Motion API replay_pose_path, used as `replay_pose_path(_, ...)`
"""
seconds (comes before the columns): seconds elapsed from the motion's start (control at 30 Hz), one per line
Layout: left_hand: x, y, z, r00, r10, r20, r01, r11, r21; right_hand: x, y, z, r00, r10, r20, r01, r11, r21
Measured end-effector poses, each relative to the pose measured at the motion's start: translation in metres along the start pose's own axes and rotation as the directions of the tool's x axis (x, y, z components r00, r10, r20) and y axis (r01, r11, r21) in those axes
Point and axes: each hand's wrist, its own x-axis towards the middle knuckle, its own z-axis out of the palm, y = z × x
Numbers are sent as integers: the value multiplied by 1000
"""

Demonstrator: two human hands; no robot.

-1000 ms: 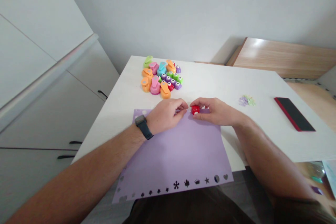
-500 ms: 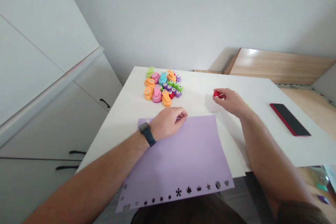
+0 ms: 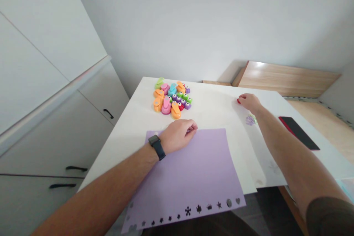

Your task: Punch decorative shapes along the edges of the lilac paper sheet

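Observation:
My left hand, with a dark watch on its wrist, rests on the top edge of a purple paper sheet. Its fingers are curled together at that edge; their tips are partly hidden. Punched shapes such as a crown, stars, leaves and a heart line the sheet's near edge, which overhangs the table. Out to the right, my right hand is closed on a small red craft punch, mostly covered by the fingers. Small purple paper cut-outs lie just below that wrist.
Several colourful craft punches stand grouped at the table's far left. White paper lies under the purple sheet. A black-and-red flat object sits at right. White cabinets flank the left side; a wooden panel is behind.
My right hand has moved to the right with the red punch, uncovering the purple cut-outs. My left hand stays on the sheet. The view has shifted slightly.

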Motion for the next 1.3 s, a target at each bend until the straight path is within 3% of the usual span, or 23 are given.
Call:
replay_pose_path(0.2, -1, 1, 0, 1000, 1, 0, -1, 1000, 1, 7, 2, 7, 999, 37, -17, -38, 996, -78)
replay_pose_path(0.33, -2, 0, 0, 1000, 5, -9, -5, 1000, -4, -4, -12, 8, 994, 46, -99, -59, 990, -131)
replay_pose_path(0.43, -1, -1, 0, 1000, 9, -11, -9, 1000, -11, -19, -38, 6, 979, -18, -204, -9, 991, -130)
replay_pose_path(0.5, -1, -1, 0, 1000, 8, -8, -8, 1000, -9, -30, -63, 5, 972, -179, -153, 167, 982, -87)
replay_pose_path(0.6, -1, 0, 0, 1000, 9, -5, -9, 1000, -5, -50, -107, 7, 908, -416, -44, 418, 907, 46)
replay_pose_path(0.7, -1, 0, 0, 1000, 5, -10, -5, 1000, -6, -66, -151, 13, 840, -542, -1, 535, 830, 159)
replay_pose_path(0.87, -1, -2, 0, 1000, 8, -7, -9, 1000, -4, -68, -202, 32, 853, -522, 29, 505, 837, 211)
replay_pose_path(1.07, -1, -1, 0, 1000, 2, -14, -2, 1000, 14, -43, -235, 55, 877, -476, 67, 455, 867, 201)
replay_pose_path(1.17, -1, 0, -1, 1000, -2, -12, 2, 1000, 22, -33, -249, 60, 850, -519, 90, 495, 846, 196)
replay_pose_path(1.3, -2, 1, -2, 1000, -7, 3, 7, 1000, 25, -25, -265, 60, 761, -632, 146, 605, 773, 192)
